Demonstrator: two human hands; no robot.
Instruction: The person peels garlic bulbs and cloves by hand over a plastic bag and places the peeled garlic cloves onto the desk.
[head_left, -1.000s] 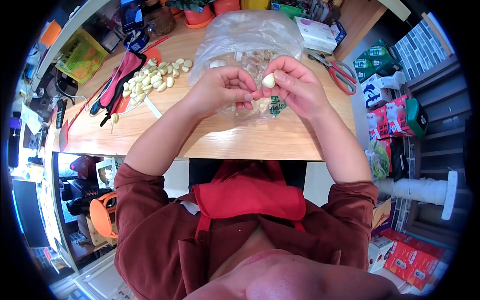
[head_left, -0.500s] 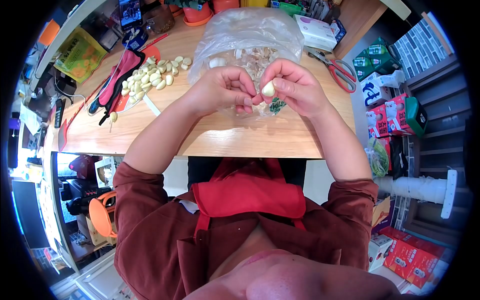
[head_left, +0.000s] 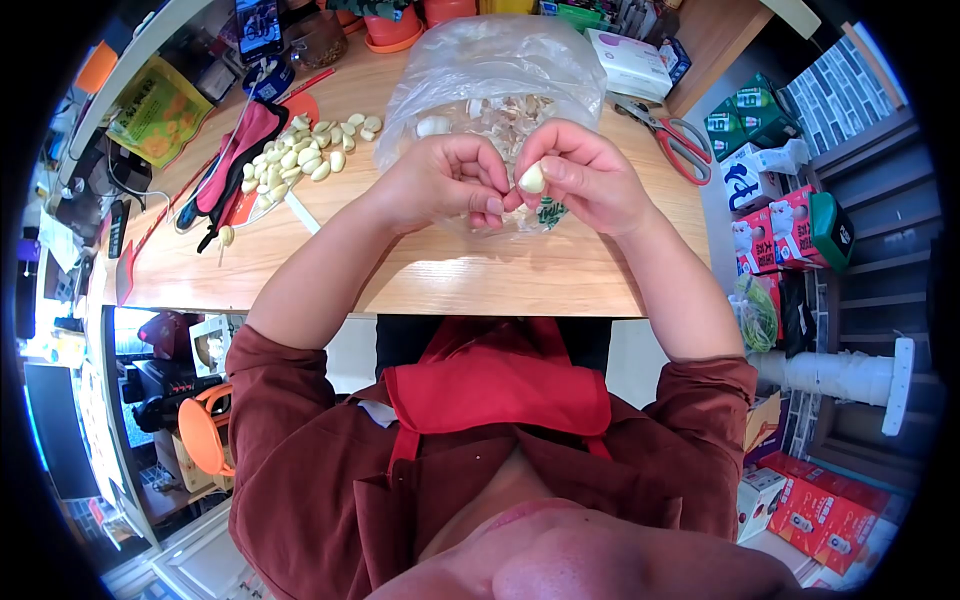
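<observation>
A pale garlic clove (head_left: 533, 179) is pinched between the thumb and fingers of my right hand (head_left: 592, 182). Close beside it is my left hand (head_left: 448, 184), its thumb and fingers pressed together; whatever they hold is too small or hidden to name. Beneath both hands lies a clear plastic bag (head_left: 490, 60), with papery garlic skins (head_left: 510, 112) and a whitish bulb or clove (head_left: 433, 126) in it. A pile of peeled garlic cloves (head_left: 290, 160) rests on the table to the left.
Red-handled scissors (head_left: 684, 152) lie on the right of the wooden table (head_left: 480, 275). A pink and black pouch (head_left: 240, 150), a phone (head_left: 260, 28) and a yellow bag (head_left: 160, 110) are at the left. A single clove (head_left: 227, 235) sits nearer the front edge.
The clove and my right fingertips have shifted very slightly left. My left hand stays almost where it was, still pinched close beside the clove.
</observation>
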